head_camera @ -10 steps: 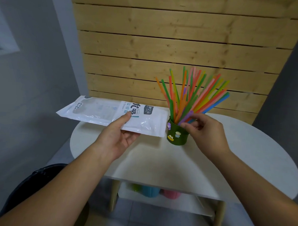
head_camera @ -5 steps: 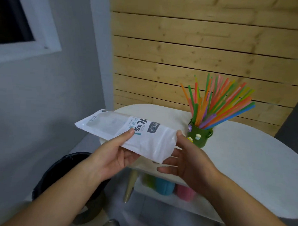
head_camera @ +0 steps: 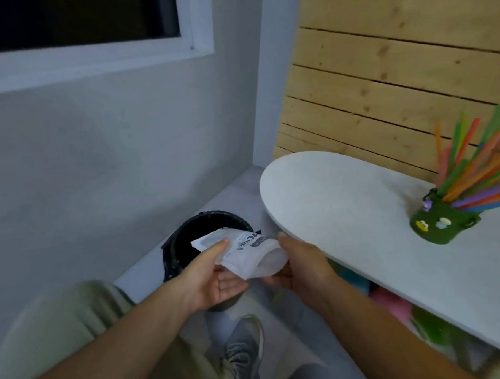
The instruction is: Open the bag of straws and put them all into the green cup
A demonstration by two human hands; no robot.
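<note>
Straws (head_camera: 478, 173) of many colours stand fanned out in the green cup (head_camera: 439, 223), which sits on the white tabletop (head_camera: 342, 210) at about three o'clock in my view, close to the wooden slat wall (head_camera: 376, 80). The bag (head_camera: 248, 255) is off the tabletop, at about eight o'clock from the cup, and I see it held between both hands. My left hand (head_camera: 210, 276) pinches its near side, thumb on top and fingers underneath. My right hand (head_camera: 300, 266) grips the rounded end at three o'clock of the bag, thumb over the upper edge. The bag's far corner overlaps the mouth of a black bin (head_camera: 213, 216) on the floor, at eleven o'clock from the left hand. A grey shoe (head_camera: 241, 352) shows at six o'clock below the hands.
</note>
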